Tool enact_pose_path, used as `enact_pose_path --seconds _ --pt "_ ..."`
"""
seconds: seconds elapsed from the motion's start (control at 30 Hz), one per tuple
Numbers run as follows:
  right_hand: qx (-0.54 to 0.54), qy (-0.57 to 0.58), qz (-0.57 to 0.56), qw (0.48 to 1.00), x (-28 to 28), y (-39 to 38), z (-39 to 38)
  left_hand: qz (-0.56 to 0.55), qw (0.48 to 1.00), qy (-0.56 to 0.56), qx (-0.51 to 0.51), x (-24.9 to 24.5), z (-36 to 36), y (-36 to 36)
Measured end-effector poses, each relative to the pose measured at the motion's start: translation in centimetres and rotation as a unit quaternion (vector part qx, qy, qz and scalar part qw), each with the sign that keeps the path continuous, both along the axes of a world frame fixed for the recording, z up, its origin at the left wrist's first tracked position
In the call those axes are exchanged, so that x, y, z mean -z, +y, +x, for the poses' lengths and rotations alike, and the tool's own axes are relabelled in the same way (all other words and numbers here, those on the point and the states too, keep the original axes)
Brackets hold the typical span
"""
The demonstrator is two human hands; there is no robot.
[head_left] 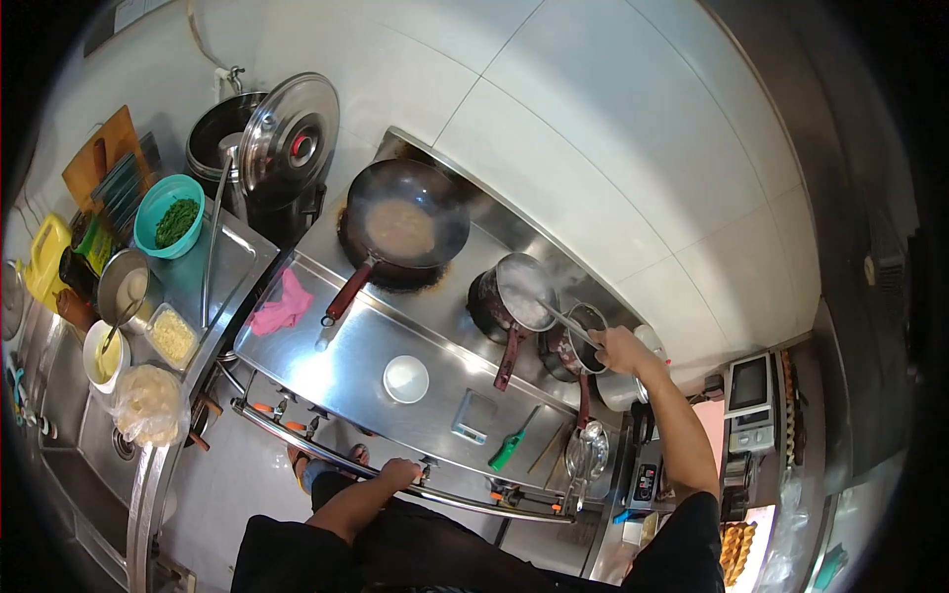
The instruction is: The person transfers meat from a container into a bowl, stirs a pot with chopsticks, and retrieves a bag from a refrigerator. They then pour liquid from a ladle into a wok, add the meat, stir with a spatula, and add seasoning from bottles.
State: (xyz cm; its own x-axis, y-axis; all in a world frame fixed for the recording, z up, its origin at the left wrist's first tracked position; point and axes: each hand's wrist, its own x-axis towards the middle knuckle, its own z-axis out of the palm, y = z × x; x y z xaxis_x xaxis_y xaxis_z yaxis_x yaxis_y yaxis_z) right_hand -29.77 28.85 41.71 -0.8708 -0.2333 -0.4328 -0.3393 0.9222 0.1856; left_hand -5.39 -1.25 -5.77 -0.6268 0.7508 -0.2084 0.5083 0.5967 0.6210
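Note:
My right hand (621, 348) is closed on the handle of a long metal ladle (563, 318) that reaches into a steaming pot (512, 294) on the stove. A second small pot (570, 343) with a dark red handle stands just beside my right hand. My left hand (399, 473) grips the steel rail (326, 452) along the stove's front edge. A large black wok (403, 226) with pale liquid sits on the burner to the left.
A white bowl (406, 379), a green lighter (506, 451) and a pink cloth (281, 305) lie on the steel stove top. Left of it stand a teal bowl of greens (169, 215), ingredient containers and a big pot with a tilted lid (287, 128). White tiled wall behind.

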Motion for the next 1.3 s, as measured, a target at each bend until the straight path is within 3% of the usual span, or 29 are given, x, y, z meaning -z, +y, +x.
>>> enact_pose_path --seconds 0.2,0.33,0.37,0.4,0.57,0.73,0.87,0.97,1.07,1.17,1.3 --pt "-0.013 -0.036 0.02 0.999 1.3 0.5 -1.5 -0.002 0.999 -0.028 -0.017 0.9 -0.2 0.1" --pt "0.033 -0.032 -0.034 0.998 3.4 0.8 -1.9 -0.031 0.998 -0.058 -0.002 1.0 -0.4 0.0" --pt "0.044 -0.013 -0.06 0.997 4.7 1.7 -1.8 -0.04 0.996 -0.076 -0.024 -1.9 -0.8 -0.5" --pt "0.054 0.006 -0.084 0.995 4.6 0.9 -1.0 -0.037 0.996 -0.076 -0.015 -1.3 -0.9 -0.3" --pt "0.09 0.031 0.0 0.995 4.4 0.2 2.7 -0.051 0.991 -0.118 -0.028 -0.7 -0.9 -0.8" --pt "0.063 0.007 0.032 0.997 1.0 -0.4 3.6 -0.03 0.995 -0.091 -0.037 1.8 0.0 -2.8" --pt "-0.004 0.01 0.044 0.999 2.1 -0.8 2.0 0.006 0.991 -0.107 -0.082 0.5 0.3 -4.9" --pt "-0.01 0.013 0.036 0.999 3.4 -1.1 0.1 0.081 0.985 -0.097 -0.115 4.0 0.9 -5.7" --pt "0.046 0.001 -0.004 0.999 5.3 0.1 -0.6 0.033 0.978 -0.191 -0.076 1.1 -0.6 -6.7" --pt "0.175 -0.081 -0.104 0.976 1.1 0.4 0.3 -0.006 0.966 -0.226 -0.128 -8.8 -1.7 -8.1" --pt "0.109 0.038 -0.104 0.988 0.4 2.4 1.4 0.036 0.954 -0.179 -0.239 -6.1 0.0 -12.4"
